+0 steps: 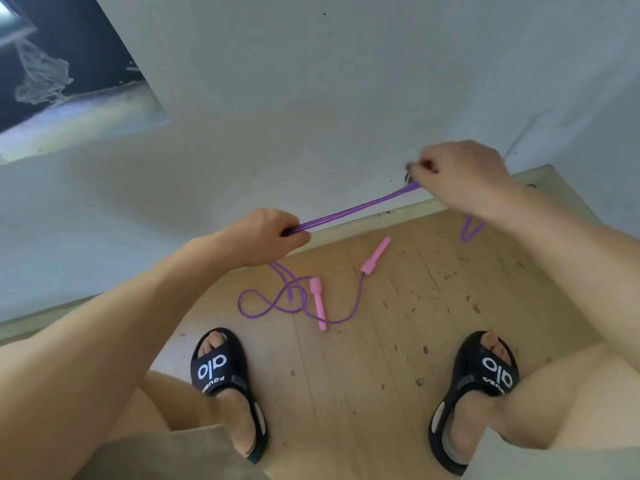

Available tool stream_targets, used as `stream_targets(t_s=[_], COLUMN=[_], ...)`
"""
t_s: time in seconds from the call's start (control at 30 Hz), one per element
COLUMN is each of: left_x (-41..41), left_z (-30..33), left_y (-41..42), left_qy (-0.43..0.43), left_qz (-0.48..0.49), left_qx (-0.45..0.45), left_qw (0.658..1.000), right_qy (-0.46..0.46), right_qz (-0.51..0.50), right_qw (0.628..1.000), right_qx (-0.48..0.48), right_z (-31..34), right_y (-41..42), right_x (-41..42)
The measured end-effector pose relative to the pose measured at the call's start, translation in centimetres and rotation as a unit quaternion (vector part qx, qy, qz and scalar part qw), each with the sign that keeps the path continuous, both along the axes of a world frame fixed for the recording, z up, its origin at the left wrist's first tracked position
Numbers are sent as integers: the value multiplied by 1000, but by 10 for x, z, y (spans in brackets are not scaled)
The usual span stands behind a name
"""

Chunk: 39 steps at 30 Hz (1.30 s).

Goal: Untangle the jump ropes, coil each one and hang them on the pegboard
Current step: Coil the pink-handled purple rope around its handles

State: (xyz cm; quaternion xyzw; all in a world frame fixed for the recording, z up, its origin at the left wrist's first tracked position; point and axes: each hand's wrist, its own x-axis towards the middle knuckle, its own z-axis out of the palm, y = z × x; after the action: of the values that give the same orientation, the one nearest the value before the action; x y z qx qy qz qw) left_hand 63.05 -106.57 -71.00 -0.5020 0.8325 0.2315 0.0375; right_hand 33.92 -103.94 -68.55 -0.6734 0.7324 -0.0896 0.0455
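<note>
Rope (349, 211) pulled taut between both hands, several strands bundled.
Long axis runs low-left to high-right along the wall (311, 98). Left hand (266, 237) fisted round one end, right hand (460, 174) pinching the other. Slack loops and both pink handles (318, 303) lie on the floor (398, 375) between the sandals (221, 375). No containers.

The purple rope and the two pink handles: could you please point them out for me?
purple rope (349, 212), head view, taut strands between the hands.
near pink handle (319, 304), head view, mid-shaft.
far pink handle (376, 255), head view, mid-shaft.
</note>
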Motion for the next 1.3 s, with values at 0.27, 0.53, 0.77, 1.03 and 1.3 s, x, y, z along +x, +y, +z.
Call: stream_targets(t_s=[0.27, 0.53, 0.77, 1.03, 1.3], left_x=[-35, -10, -30, -10, 0], left_z=[14, 15, 25, 23, 20], left_y=[30, 10, 27, 17, 21], left_qy=[184, 35, 127, 46, 114], left_qz=[-45, 0, -72, -57, 10], left_qx=[-32, -77, -136, -152, -96], left_qw=[981, 996, 980, 986, 989], right_qy=[-439, -61, -411, -187, -306], right_qz=[58, 72, 29, 143, 26], right_qw=[891, 995, 893, 971, 941], right_qx=[102, 32, 183, 41, 144], right_z=[-17, -4, -17, 0, -7], right_y=[24, 15, 30, 25, 20], right_x=[90, 28, 65, 44, 38])
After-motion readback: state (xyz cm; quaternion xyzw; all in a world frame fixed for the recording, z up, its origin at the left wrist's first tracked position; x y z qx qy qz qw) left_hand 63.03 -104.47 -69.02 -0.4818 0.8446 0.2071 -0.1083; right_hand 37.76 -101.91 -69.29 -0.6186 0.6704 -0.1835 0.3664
